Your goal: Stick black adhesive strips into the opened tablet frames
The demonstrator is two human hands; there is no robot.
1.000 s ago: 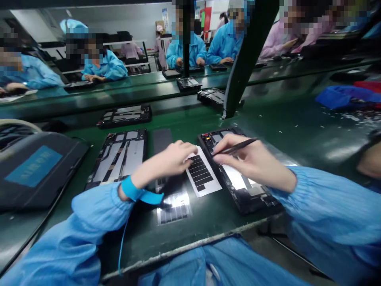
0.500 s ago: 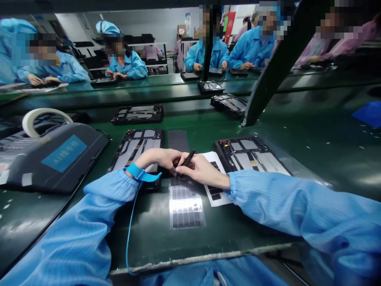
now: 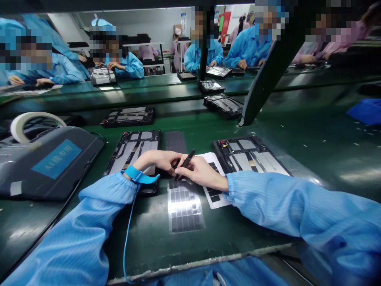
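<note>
My right hand (image 3: 202, 171) is closed around slim black tweezers (image 3: 188, 159), slanted with the tips down and left. Beside those tips my left hand (image 3: 162, 161) bends inward, its fingers pinched; what they hold, if anything, is hidden. A blue wrist strap with a cord circles the left wrist. Below both hands lies a clear sheet of dark rectangular pieces (image 3: 186, 216), shiny with glare. A white sheet with black rectangles (image 3: 216, 198) sits partly under my right wrist. The left forearm and hand cover part of an opened tablet-like device (image 3: 143, 139).
Another opened device (image 3: 253, 153) lies at right, and a dark strip sheet (image 3: 175, 141) beyond the hands. A grey tape dispenser (image 3: 56, 159) stands at left. A slanted dark post (image 3: 268, 71) rises at right. Co-workers in blue sit across the line.
My hands have barely moved and keep the same pose over the clear sheet. The view has shifted slightly. Across the line, a co-worker at left has lifted a device upright.
</note>
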